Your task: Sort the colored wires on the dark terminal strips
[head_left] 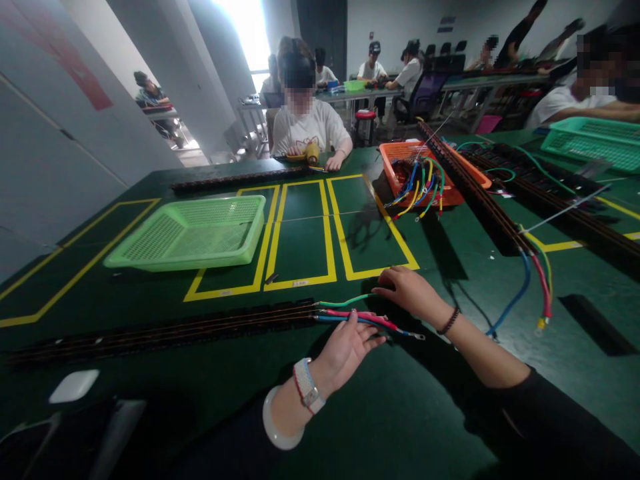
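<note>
A long, narrow dark strip bundle (165,330) lies in front of me with cables coming from its right end. My left hand (345,353), palm partly up, has its thumb over the blue cable (330,319) and red cable (345,313), with the fingers along them. A bare metal ring lug (419,337) sticks out to the right at the blue cable's end. My right hand (413,293) is curled at the end of the green cable (350,302), fingertips closed around it; the cable's tip is hidden.
A green basket (185,260) stands back left, beside yellow tape rectangles (300,283). An orange basket (450,193) holds cables with lugs. Another strip bundle (475,180) leans across it, cables hanging right. A white case (75,385) lies front left. A co-worker (310,127) sits opposite.
</note>
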The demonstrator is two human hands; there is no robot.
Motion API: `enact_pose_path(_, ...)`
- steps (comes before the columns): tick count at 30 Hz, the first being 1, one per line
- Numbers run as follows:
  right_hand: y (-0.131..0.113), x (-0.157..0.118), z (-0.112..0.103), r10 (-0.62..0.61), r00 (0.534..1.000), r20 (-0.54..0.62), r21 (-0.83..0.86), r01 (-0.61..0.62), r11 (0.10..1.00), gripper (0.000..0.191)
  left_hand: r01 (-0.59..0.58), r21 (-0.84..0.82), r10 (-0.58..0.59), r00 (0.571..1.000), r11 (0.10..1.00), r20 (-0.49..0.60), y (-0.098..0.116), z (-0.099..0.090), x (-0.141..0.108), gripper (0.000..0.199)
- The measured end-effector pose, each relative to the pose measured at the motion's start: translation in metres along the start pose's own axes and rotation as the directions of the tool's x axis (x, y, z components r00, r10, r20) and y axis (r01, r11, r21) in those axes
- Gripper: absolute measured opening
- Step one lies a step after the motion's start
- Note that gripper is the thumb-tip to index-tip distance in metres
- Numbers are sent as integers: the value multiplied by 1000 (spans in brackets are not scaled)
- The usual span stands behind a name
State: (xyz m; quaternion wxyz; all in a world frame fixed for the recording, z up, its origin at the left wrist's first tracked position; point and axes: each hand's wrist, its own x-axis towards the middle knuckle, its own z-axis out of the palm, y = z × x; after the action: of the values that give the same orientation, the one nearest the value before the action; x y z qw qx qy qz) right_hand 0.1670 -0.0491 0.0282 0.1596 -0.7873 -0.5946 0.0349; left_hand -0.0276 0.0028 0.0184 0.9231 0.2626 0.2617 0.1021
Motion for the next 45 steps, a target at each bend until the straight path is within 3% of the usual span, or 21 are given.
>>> enact_pose_path(5, -19, -12, -29, 40, 986, 161, -25, -36, 999, 39, 4, -7, -4, 1000, 1000, 13, 0, 1, 0, 37)
enact_pose_path(9, -31, -23, -42, 33, 909, 415, -63, -7, 998, 44, 15, -30, -15, 1000, 999, 10, -2, -1, 1, 39)
enact_pose_path(12, -37, -26, -43, 5, 864, 504, -83, 43, 996, 40, 13, -55, -13, 1000, 998, -1, -3, -4, 2, 35)
enact_pose_path(22, -43, -27, -37, -5, 889, 457, -201, 109, 974, 37, -39, -20, 38, 999, 999, -27, -7, -2, 3, 32)
enact_pose_path(28, -33, -18, -26, 115, 938, 328, -248, -32, 968, 40, -42, 33, 41, 999, 999, 14, -7, -4, 3, 37)
enact_pose_path(35, -27, -11, -12, 184, 961, 206, -225, -137, 965, 42, -52, 31, 54, 998, 998, -41, -4, 0, 1, 31)
enact_pose_path(42, -26, -13, -13, 145, 941, 307, -202, -85, 976, 47, -61, 67, 64, 997, 996, -39, -2, 3, -2, 25)
enact_pose_path(45, -31, -18, -22, 143, 959, 245, -217, -90, 972, 53, -62, 50, 63, 998, 997, -24, -3, 1, -1, 25)
